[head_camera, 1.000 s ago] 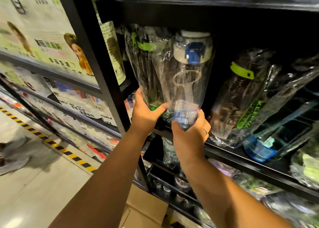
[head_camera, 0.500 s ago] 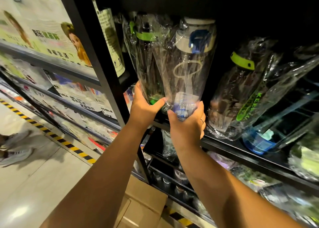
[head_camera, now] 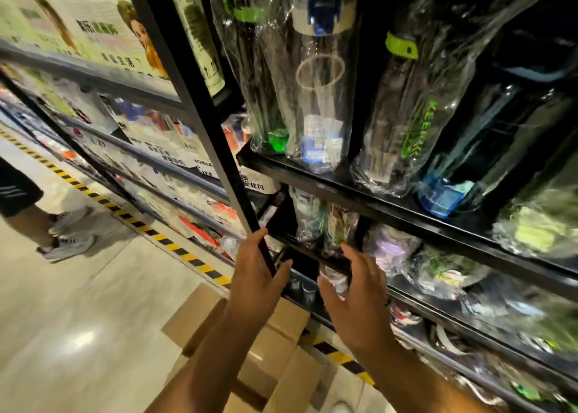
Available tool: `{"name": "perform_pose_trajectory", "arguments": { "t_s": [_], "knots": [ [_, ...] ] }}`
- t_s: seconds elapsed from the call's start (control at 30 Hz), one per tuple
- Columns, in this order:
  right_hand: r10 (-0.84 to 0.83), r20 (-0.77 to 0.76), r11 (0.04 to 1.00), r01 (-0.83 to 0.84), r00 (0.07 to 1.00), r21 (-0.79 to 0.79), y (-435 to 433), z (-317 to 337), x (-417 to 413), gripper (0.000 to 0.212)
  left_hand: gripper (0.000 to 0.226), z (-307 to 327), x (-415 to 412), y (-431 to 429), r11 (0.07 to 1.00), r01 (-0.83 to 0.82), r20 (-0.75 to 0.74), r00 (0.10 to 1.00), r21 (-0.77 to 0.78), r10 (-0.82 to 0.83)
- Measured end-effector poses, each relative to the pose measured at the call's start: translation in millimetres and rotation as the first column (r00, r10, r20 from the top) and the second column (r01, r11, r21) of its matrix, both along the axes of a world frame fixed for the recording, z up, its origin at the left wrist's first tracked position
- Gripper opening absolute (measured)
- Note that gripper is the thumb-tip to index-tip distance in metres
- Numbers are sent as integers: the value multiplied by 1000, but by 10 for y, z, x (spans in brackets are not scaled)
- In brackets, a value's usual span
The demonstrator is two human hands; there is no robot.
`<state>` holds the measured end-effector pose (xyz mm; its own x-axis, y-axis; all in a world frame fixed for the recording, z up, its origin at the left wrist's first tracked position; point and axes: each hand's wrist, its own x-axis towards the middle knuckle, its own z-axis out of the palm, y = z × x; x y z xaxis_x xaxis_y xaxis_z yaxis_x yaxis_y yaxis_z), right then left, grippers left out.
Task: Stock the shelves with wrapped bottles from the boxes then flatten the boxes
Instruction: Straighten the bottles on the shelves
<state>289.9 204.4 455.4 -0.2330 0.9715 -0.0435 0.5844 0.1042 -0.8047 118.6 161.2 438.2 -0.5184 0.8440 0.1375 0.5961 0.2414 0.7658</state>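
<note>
Stocking step: blue-capped wrapped bottle (head_camera: 319, 93) stands on black shelf (head_camera: 391, 198) btw 2 others, left hand (head_camera: 256, 284) & right hand (head_camera: 356, 300) both empty, fingers loose, so next probably means reaching down to cardboard box (head_camera: 275, 347), contents hidden.

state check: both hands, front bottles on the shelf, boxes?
left hand: open, holds nothing
right hand: open, holds nothing
blue-capped bottle: wrapped, upright on shelf, no hand on it
green-lettered bottle: wrapped, standing on shelf
cardboard boxes: on floor, not flattened
</note>
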Motion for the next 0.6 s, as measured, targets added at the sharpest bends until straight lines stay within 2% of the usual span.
{"name": "perform_pose_trajectory", "arguments": {
  "t_s": [0.3,0.47,0.6],
  "knots": [
    [-76,3,989,75,997,-131,-47,-600,340,69,77,-313,291,-313,978,37,5,999,-203,-37],
    [-71,-49,990,65,996,-129,138,-874,313,77,82,-559,187,41,972,89,123,990,-217,-63],
    [-180,-159,979,160,971,-130,419,-1133,98,83,83,-870,-37,505,986,53,214,977,-159,-18]
  ]
}}
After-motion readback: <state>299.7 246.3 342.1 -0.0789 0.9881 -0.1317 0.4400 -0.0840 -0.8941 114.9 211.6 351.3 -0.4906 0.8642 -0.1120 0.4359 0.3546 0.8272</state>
